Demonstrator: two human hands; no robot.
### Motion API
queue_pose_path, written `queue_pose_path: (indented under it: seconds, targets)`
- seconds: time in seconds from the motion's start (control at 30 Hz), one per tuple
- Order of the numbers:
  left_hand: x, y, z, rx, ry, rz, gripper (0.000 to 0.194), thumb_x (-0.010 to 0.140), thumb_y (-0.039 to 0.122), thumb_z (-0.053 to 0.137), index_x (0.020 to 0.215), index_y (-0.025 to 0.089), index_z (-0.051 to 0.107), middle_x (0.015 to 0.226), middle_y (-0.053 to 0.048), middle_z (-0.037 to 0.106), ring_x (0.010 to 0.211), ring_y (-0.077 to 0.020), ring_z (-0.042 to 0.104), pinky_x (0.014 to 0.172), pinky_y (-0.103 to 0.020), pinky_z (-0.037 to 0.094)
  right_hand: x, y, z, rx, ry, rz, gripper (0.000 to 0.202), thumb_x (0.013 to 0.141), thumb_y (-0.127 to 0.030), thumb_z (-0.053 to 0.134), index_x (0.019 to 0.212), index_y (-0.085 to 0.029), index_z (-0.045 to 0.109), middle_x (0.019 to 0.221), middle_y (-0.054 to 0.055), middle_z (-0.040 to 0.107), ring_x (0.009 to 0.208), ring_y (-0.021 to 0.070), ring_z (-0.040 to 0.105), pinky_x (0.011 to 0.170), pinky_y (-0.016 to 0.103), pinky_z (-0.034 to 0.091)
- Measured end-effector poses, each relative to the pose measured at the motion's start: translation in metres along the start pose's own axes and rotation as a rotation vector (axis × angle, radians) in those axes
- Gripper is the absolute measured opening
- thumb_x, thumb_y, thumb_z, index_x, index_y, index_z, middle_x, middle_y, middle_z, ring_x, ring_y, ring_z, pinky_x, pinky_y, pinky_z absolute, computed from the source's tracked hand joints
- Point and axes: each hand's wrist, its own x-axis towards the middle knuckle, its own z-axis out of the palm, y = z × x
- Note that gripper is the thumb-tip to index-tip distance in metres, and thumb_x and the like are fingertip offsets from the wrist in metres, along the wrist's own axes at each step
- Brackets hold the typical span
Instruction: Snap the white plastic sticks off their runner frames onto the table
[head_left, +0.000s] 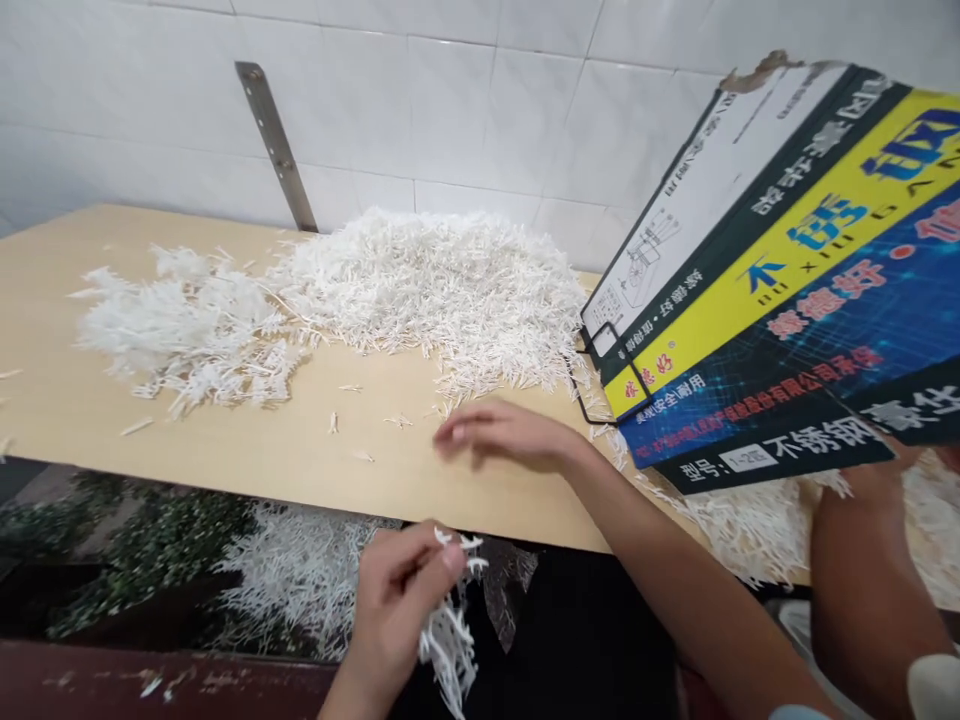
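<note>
My left hand (405,590), low in the middle of the view, is closed on a bunch of white plastic pieces (450,650) that hang below the fingers. Over the tabletop my right hand (499,435) is held a little higher, its fingers extended and slightly blurred, with nothing visible in them. Just behind it lies a large heap of white branching pieces (435,285). A looser cluster of longer white pieces (180,325) rests on the left part of the table (75,400).
A printed cardboard box (787,270) stands tilted at the right, beside a black wire frame (607,380). Another person's arm (870,570) is at the far right near more white pieces (750,525). A metal bracket (277,145) is on the wall. More strands (300,575) lie below the table edge.
</note>
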Motion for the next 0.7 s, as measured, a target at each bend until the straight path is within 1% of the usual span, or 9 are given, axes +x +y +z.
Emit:
queue_pose_path:
  seconds: [0.07, 0.13, 0.2, 0.3, 0.33, 0.5, 0.57, 0.67, 0.7]
  targets:
    - [-0.023, -0.001, -0.003, 0.063, 0.085, -0.046, 0.048, 0.088, 0.058, 0.066, 0.060, 0.019, 0.062, 0.057, -0.001, 0.046, 0.057, -0.0141, 0.040, 0.057, -0.030, 0.029, 0.013, -0.003, -0.002, -0.165, 0.361, -0.171, 0.021, 0.095, -0.025, 0.065, 0.111, -0.024, 0.078, 0.141, 0.008, 0.066, 0.128, 0.0270, 0.062, 0.099, 0.043, 0.056]
    - [-0.036, -0.002, -0.007, 0.054, 0.172, -0.089, 0.049, 0.087, 0.061, 0.066, 0.062, 0.019, 0.065, 0.059, -0.002, 0.047, 0.058, -0.0146, 0.040, 0.056, -0.029, 0.031, 0.022, -0.009, 0.008, -0.220, 0.509, -0.287, 0.022, 0.096, -0.022, 0.064, 0.114, -0.026, 0.076, 0.150, 0.006, 0.059, 0.142, 0.0276, 0.051, 0.109, 0.047, 0.050]
    - [-0.040, -0.001, -0.011, 0.004, 0.241, -0.117, 0.049, 0.086, 0.063, 0.067, 0.065, 0.019, 0.068, 0.061, -0.002, 0.047, 0.058, -0.0148, 0.039, 0.054, -0.029, 0.032, 0.030, -0.017, 0.027, -0.086, 0.305, -0.252, 0.022, 0.101, -0.026, 0.059, 0.116, -0.026, 0.075, 0.136, 0.006, 0.069, 0.128, 0.0249, 0.062, 0.098, 0.043, 0.057]
    - [-0.039, 0.004, -0.016, -0.024, 0.279, -0.111, 0.048, 0.085, 0.064, 0.067, 0.067, 0.020, 0.069, 0.062, -0.003, 0.050, 0.058, -0.0157, 0.040, 0.052, -0.028, 0.034, 0.047, -0.021, 0.052, 0.114, -0.277, -0.060, 0.025, 0.104, -0.036, 0.056, 0.119, -0.025, 0.074, 0.117, 0.007, 0.077, 0.100, 0.0216, 0.074, 0.075, 0.034, 0.062]
    - [-0.039, 0.006, -0.017, -0.013, 0.276, -0.096, 0.047, 0.085, 0.062, 0.067, 0.066, 0.020, 0.069, 0.063, -0.004, 0.051, 0.058, -0.0158, 0.041, 0.053, -0.028, 0.035, 0.055, -0.021, 0.055, 0.092, -0.320, -0.038, 0.024, 0.102, -0.036, 0.059, 0.117, -0.025, 0.075, 0.122, 0.008, 0.075, 0.104, 0.0225, 0.074, 0.077, 0.034, 0.062]
    - [-0.040, 0.009, -0.014, 0.062, 0.281, -0.042, 0.045, 0.088, 0.057, 0.067, 0.065, 0.019, 0.069, 0.061, -0.002, 0.050, 0.055, -0.0134, 0.039, 0.052, -0.027, 0.031, 0.089, -0.025, 0.051, -0.162, 0.330, -0.248, 0.017, 0.097, -0.017, 0.062, 0.107, -0.024, 0.074, 0.150, 0.004, 0.059, 0.145, 0.0253, 0.047, 0.116, 0.052, 0.042]
    - [-0.039, 0.008, -0.010, 0.033, 0.306, -0.039, 0.045, 0.088, 0.059, 0.067, 0.067, 0.019, 0.071, 0.061, -0.002, 0.052, 0.056, -0.0136, 0.042, 0.052, -0.026, 0.032, 0.094, -0.032, 0.060, 0.009, 0.119, -0.268, 0.019, 0.099, -0.022, 0.060, 0.113, -0.025, 0.072, 0.138, 0.005, 0.067, 0.136, 0.0242, 0.056, 0.108, 0.050, 0.050]
    - [-0.037, 0.007, -0.004, -0.054, 0.347, -0.032, 0.045, 0.086, 0.059, 0.070, 0.069, 0.017, 0.072, 0.062, -0.002, 0.053, 0.056, -0.0127, 0.044, 0.051, -0.024, 0.033, 0.103, -0.038, 0.079, 0.253, -0.539, -0.150, 0.028, 0.103, -0.038, 0.056, 0.124, -0.025, 0.069, 0.126, 0.008, 0.074, 0.115, 0.0242, 0.070, 0.092, 0.045, 0.060]
    - [-0.036, 0.008, -0.002, -0.079, 0.360, -0.026, 0.045, 0.085, 0.059, 0.072, 0.069, 0.016, 0.072, 0.062, -0.002, 0.054, 0.056, -0.0122, 0.044, 0.051, -0.023, 0.033, 0.107, -0.038, 0.081, 0.261, -0.577, -0.107, 0.030, 0.103, -0.040, 0.057, 0.125, -0.025, 0.070, 0.127, 0.009, 0.073, 0.115, 0.0249, 0.070, 0.093, 0.045, 0.060]
